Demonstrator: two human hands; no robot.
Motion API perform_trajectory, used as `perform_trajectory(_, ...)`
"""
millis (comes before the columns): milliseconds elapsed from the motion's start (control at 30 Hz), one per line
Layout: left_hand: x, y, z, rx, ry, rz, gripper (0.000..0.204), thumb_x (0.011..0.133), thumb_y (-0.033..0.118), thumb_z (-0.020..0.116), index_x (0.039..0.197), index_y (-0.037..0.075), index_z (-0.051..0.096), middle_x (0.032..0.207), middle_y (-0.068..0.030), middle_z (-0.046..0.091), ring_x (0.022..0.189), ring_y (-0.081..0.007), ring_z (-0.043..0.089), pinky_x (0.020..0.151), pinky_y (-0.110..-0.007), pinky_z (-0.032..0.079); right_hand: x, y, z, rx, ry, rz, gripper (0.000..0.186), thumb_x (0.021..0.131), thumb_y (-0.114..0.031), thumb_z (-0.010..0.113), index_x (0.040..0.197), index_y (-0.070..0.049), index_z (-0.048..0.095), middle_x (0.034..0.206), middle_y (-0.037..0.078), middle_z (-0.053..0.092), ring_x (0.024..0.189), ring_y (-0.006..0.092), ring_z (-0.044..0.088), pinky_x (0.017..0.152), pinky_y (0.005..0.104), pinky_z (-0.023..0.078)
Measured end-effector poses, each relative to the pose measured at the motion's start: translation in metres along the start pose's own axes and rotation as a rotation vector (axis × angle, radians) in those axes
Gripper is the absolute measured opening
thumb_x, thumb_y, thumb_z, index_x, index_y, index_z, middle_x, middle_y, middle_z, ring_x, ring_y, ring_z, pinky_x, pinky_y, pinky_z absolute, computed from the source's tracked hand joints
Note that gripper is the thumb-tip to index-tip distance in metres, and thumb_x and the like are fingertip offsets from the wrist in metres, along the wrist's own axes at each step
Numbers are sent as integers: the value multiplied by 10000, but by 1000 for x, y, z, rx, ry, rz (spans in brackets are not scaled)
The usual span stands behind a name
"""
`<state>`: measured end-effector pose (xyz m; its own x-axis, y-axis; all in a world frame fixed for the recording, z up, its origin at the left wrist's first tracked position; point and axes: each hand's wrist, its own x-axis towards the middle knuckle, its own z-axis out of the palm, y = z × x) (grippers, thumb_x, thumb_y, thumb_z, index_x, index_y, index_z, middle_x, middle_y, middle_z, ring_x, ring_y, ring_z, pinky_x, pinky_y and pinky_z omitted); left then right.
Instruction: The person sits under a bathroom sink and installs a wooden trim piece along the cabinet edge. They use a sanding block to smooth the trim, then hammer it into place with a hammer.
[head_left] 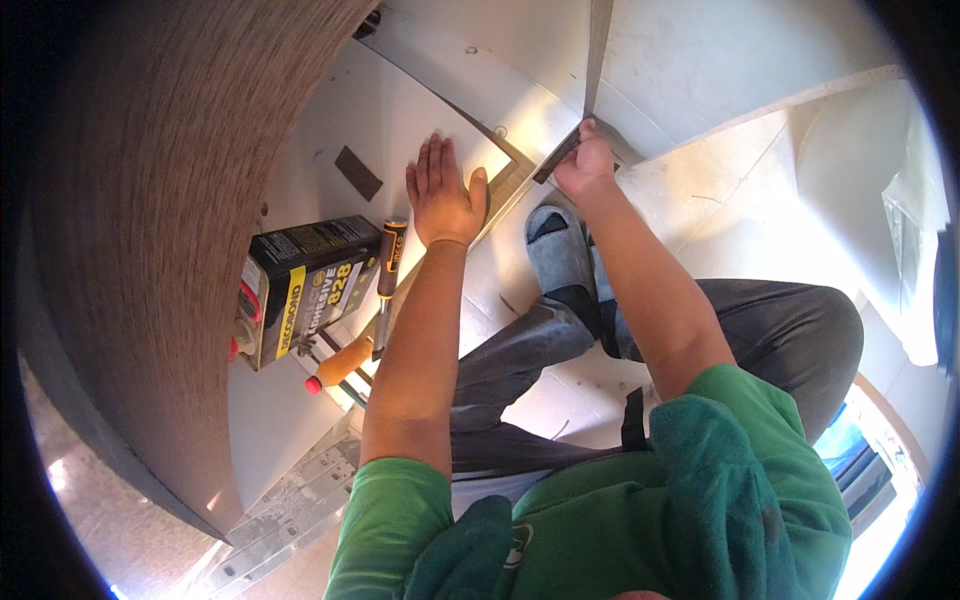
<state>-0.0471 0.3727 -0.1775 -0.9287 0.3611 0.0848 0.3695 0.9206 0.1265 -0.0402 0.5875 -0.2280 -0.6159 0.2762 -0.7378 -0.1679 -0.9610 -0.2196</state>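
My left hand [446, 195] lies palm down with straight fingers on a white board [340, 110] with a pale wooden edge [510, 180]. A small dark brown strip piece [358, 173] lies left of it. Just below are a chisel [392, 258] with a dark-and-orange handle, a black-and-yellow metal can [305, 285] and a yellow red-capped bottle [345, 365]. My right hand [583, 160] grips a dark narrow strip [548, 168] at the foot of an upright white panel's edge [597, 60]; its fingertips are partly hidden.
A curved wood-grain panel [180, 220] fills the left side. An aluminium ladder [260, 525] lies or leans at the lower left. My slippered feet [555, 255] and bent legs are on the tiled floor [720, 200]. White panels [700, 60] stand at the upper right, plastic sheeting [905, 250] at the right.
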Motion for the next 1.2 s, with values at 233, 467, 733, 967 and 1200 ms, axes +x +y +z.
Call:
perform_trajectory(233,1,1,2,30,9,11,738,1010,536,407,1569,59,334,1660,-109,303,1544,-283,249,1272,-483,135,16,-2,-12,16,-93,29,300,1113,-292,427,1213,-42,559,1179,108,661,1093,252,651,1030,433,519)
perform_trajectory(467,2,1,-1,-6,-21,-12,751,1010,547,363,1573,51,329,1665,-112,293,1556,-277,212,1274,-500,105,10,-2,-19,52,-115,17,351,1113,-329,415,1246,-38,557,1201,114,660,1124,268,645,1045,444,502)
perform_trajectory(733,0,1,0,-21,-15,4,741,1015,535,359,1570,45,329,1664,-115,294,1556,-280,211,1274,-499,99,-3,-8,-10,-42,-70,5,372,1113,-339,410,1263,-31,555,1264,119,646,1166,275,625,1073,446,479)
perform_trajectory(967,2,2,-1,-12,-20,3,747,1012,535,361,1571,40,326,1661,-120,300,1554,-283,216,1274,-500,106,7,-10,-15,-28,-58,15,274,1092,-310,484,1158,-71,599,1148,76,693,1073,226,666,1015,407,522)
perform_trajectory(1200,0,0,0,7,-21,-3,746,1012,534,363,1572,43,324,1659,-121,304,1552,-286,224,1273,-501,114,-1,-8,-6,-1,-27,35,261,1098,-288,473,1148,-67,602,1142,82,692,1064,229,665,1020,403,517)
